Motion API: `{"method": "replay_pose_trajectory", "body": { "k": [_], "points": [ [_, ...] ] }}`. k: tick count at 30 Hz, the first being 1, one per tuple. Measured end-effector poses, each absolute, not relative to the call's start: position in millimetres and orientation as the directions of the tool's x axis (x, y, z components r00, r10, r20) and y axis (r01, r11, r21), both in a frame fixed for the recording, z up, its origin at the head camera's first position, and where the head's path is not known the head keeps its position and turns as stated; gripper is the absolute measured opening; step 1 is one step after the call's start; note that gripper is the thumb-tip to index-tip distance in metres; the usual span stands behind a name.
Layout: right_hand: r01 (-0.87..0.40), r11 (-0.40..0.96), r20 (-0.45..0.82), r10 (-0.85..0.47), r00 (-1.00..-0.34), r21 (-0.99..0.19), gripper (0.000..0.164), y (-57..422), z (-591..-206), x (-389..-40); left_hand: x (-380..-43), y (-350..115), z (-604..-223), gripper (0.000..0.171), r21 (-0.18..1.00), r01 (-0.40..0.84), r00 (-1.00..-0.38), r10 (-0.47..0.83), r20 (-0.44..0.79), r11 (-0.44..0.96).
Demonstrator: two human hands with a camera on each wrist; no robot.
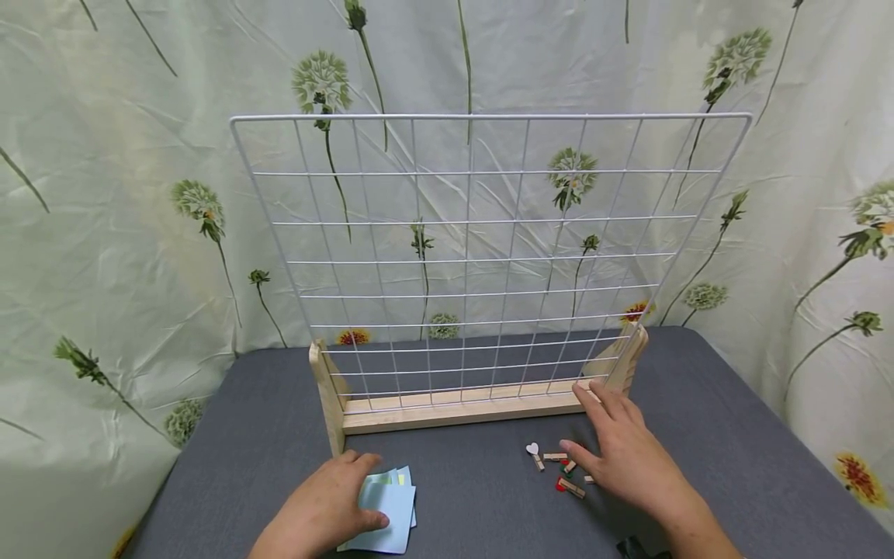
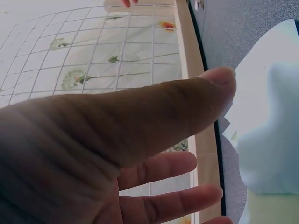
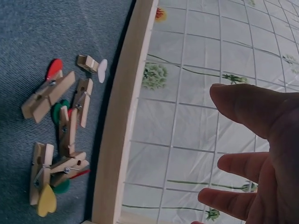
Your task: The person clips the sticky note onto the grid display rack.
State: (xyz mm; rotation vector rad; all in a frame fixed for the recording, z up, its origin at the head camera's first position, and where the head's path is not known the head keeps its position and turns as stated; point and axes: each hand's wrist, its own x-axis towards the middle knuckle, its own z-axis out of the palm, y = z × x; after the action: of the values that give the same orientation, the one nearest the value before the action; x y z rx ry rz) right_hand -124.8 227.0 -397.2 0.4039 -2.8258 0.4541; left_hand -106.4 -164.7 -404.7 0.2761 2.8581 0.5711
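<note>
My left hand (image 1: 331, 497) hovers over a small stack of light blue paper sheets (image 1: 391, 512), its fingers apart and holding nothing. In the left wrist view the thumb (image 2: 187, 102) stands beside the pale sheets (image 2: 268, 116). My right hand (image 1: 625, 450) is spread above a loose group of small wooden clothespins (image 1: 571, 487), with nothing between its fingers. Seen from the right wrist, the clothespins (image 3: 67, 130) carry hearts in red, green, yellow and white, and several overlap one another. A white-heart clothespin (image 1: 536, 458) lies at the group's left.
Behind both hands a white wire grid (image 1: 464, 260) stands upright in a wooden base (image 1: 454, 411) with two side supports. The dark grey tabletop (image 1: 482, 497) reaches back to a curtain (image 1: 126, 233) printed with flowers. A black object (image 1: 635, 547) lies under the right forearm.
</note>
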Motion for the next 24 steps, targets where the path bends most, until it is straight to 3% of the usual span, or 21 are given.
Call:
{"method": "replay_pose_trajectory", "body": {
  "k": [14, 24],
  "points": [
    [-0.285, 0.934, 0.211, -0.241, -0.947, -0.214, 0.064, 222.6, -406.7, -127.9, -111.6, -159.5, -411.4, 0.067, 0.398, 0.161, -0.934, 0.270, -0.233, 0.903],
    [-0.273, 0.946, 0.158, -0.248, -0.956, -0.173, 0.062, 222.4, -408.8, -129.1, -112.3, -156.4, -419.8, 0.062, 0.374, 0.153, -0.938, 0.254, -0.236, 0.915]
  ]
}}
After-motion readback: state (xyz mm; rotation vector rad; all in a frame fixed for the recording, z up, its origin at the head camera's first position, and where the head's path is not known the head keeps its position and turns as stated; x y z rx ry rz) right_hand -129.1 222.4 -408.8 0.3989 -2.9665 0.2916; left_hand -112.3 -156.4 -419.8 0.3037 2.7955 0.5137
